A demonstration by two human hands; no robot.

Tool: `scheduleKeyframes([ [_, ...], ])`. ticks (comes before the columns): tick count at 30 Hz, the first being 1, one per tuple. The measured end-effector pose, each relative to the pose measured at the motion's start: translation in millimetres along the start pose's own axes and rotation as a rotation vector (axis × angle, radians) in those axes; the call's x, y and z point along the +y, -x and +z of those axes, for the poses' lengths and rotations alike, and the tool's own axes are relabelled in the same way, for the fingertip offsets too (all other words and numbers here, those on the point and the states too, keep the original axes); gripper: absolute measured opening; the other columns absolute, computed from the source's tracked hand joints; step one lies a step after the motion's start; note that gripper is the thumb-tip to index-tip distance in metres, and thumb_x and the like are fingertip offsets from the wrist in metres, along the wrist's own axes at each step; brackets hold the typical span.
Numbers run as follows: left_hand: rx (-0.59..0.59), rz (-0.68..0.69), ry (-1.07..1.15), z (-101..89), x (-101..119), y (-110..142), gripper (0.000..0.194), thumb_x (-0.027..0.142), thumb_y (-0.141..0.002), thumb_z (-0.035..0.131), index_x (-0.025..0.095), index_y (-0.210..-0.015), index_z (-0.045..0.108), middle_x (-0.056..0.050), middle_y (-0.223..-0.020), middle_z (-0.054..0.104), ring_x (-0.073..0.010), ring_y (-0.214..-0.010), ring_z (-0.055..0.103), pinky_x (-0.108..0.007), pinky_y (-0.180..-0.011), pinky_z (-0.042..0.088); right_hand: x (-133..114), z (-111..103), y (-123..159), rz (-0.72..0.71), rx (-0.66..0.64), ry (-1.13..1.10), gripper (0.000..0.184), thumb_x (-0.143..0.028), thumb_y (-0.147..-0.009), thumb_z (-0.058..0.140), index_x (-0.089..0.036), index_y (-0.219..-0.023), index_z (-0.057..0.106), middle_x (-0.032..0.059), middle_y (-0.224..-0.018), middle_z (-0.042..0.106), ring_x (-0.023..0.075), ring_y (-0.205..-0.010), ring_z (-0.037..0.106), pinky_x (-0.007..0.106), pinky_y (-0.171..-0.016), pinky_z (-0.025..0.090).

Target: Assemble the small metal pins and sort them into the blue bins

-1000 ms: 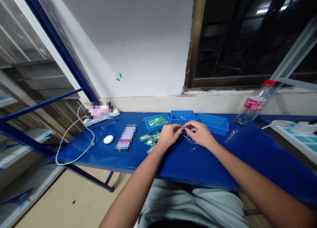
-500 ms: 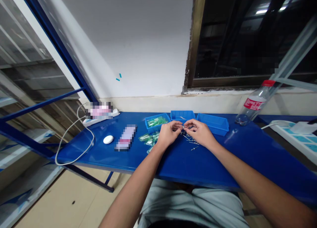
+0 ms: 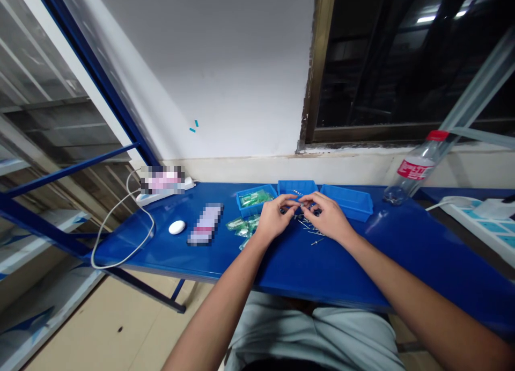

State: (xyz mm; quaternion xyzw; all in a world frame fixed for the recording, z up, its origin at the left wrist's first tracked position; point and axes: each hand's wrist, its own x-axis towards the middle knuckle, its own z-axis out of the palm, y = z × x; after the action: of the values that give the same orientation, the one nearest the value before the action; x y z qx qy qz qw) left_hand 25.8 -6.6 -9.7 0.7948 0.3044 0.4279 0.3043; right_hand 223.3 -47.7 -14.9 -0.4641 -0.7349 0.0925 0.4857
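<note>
My left hand (image 3: 277,218) and my right hand (image 3: 325,216) meet fingertip to fingertip over the blue table (image 3: 298,269). Thumb and fingers of each are pinched on a small shiny metal piece (image 3: 301,204), apparently a blind rivet, mostly covered by the fingertips. Below and between the hands lie several loose blind rivets (image 3: 316,232), thin pins with small flanges. One rivet (image 3: 317,242) lies apart, nearer to me. Left of my left hand are small clear-green plastic packets (image 3: 242,227), partly hidden behind the wrist.
Three blue bins stand behind the hands: one with green packets (image 3: 256,197), a middle bin (image 3: 286,186) with a few metal pins, and a right bin (image 3: 354,204). A blurred-out phone-like slab (image 3: 205,224), white oval object (image 3: 177,227), cable (image 3: 151,220) and bottle (image 3: 414,169) surround them.
My fingertips have shifted slightly, rolling or turning the small metal piece, and the fingers of my right hand have lifted a little. The things on the table have stayed put.
</note>
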Motion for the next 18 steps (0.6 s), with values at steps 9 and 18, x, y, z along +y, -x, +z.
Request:
scheduleKeyframes([
  [9,-0.226,0.133,-0.369,3.9,5,7,0.05,0.043,-0.093,0.074,0.023,-0.138,0.067,-0.01,-0.137,0.072,-0.0309,-0.131,0.064,-0.045,-0.113,0.049,37,-33,-2,0.063,0.139,0.576,0.017,-0.023,-0.094,0.057,-0.02,-0.102,0.071,0.0122,-0.1,0.076,0.0321,-0.1,0.063,0.045,-0.093,0.049],
  [18,-0.291,0.116,-0.47,3.7,-13,3,0.028,0.024,-0.095,0.069,0.023,-0.122,0.077,-0.007,-0.121,0.079,-0.025,-0.11,0.073,-0.038,-0.104,0.054,40,-31,0,0.197,0.034,0.645,0.02,-0.032,-0.098,0.055,-0.023,-0.095,0.073,0.0079,-0.091,0.079,0.0321,-0.095,0.067,0.043,-0.085,0.045],
])
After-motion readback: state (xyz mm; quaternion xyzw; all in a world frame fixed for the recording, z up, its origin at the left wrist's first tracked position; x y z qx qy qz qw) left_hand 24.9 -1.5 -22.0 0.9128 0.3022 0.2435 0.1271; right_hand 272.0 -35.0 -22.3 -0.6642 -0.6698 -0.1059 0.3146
